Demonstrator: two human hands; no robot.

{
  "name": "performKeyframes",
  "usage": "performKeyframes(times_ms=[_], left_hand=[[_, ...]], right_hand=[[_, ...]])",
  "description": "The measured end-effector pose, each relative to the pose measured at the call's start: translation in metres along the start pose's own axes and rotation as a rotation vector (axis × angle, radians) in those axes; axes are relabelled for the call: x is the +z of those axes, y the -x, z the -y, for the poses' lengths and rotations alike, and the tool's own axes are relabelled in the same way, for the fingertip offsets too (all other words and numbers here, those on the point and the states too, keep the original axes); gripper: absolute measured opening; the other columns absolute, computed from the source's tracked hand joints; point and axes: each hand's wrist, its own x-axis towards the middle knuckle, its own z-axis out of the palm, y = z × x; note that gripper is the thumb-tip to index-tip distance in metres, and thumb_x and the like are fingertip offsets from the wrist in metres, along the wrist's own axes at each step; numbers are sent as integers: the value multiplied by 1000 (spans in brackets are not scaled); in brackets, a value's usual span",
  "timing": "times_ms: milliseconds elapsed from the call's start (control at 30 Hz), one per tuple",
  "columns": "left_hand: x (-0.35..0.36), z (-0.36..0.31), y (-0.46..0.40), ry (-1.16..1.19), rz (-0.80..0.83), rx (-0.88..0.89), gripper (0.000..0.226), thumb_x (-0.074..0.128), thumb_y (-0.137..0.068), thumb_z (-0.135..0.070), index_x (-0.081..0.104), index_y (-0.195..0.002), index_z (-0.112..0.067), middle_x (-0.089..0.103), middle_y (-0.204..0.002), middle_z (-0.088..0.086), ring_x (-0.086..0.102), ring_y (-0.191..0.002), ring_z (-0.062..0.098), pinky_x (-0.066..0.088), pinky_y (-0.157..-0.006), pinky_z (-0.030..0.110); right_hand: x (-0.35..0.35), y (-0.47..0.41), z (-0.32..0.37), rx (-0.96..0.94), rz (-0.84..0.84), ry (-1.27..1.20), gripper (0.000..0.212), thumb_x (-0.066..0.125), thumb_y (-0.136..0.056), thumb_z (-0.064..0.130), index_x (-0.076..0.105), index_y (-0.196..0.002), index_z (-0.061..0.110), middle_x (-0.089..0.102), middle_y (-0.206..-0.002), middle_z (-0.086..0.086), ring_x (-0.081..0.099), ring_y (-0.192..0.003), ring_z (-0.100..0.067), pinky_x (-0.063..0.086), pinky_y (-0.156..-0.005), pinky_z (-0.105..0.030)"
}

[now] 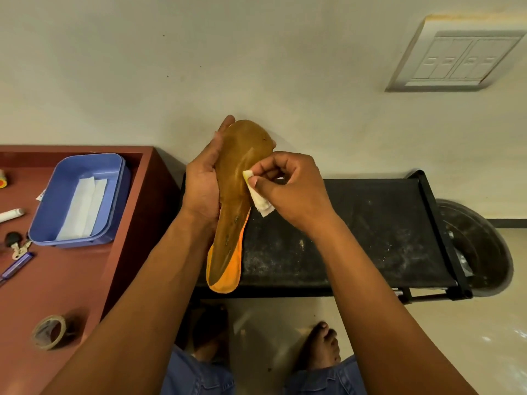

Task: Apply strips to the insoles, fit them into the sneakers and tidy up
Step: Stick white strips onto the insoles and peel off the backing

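Note:
My left hand (pixel 204 178) grips a brown insole (pixel 238 178) with an orange heel edge, holding it upright in front of the wall. My right hand (pixel 288 185) pinches a white strip (pixel 258 199) with a yellowish end against the insole's right edge near its middle. More white strips (pixel 82 208) lie in a blue tray (pixel 118 195) on the red-brown table at the left. No sneakers are clearly in view.
On the red-brown table (pixel 71 280) lie a tape roll (pixel 48 332), keys (pixel 17 245), a blue pen (pixel 15 266) and a white tube (pixel 11 214). A black dusty rack (pixel 356 238) stands below my hands, a dark round tub (pixel 479 249) to its right. My bare feet (pixel 325 346) show on the floor.

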Motion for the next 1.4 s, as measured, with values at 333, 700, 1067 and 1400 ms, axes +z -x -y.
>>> performKeyframes(times_ms=[333,700,1067,1400], left_hand=[[10,9,12,-52,46,-185,49,43,-105,-39,65,-131,-5,77,-106,14,76,-88,27,64,-73,36],[3,16,4,-15,94,-177,58,34,-106,-44,59,-140,-3,65,-135,20,64,-125,34,48,-110,47],[2,20,4,-44,94,-205,57,36,-106,-47,61,-139,-8,67,-134,16,64,-125,32,52,-105,46],[8,20,11,-159,86,-183,52,36,-107,-47,65,-135,-13,78,-99,5,75,-80,17,59,-75,37]], right_hand=[[-1,-1,-3,-26,-398,16,5,78,-89,27,78,-91,31,71,-81,21,67,-76,2,60,-75,-21],[12,4,4,-126,-226,87,7,79,-87,29,79,-94,26,75,-87,13,69,-78,-1,62,-78,-26],[19,7,5,-145,-332,197,7,78,-85,32,77,-89,25,73,-80,14,68,-71,-3,60,-73,-23],[-1,-1,-3,-8,-407,128,7,80,-83,24,76,-81,28,69,-72,17,68,-68,-2,62,-75,-26]])
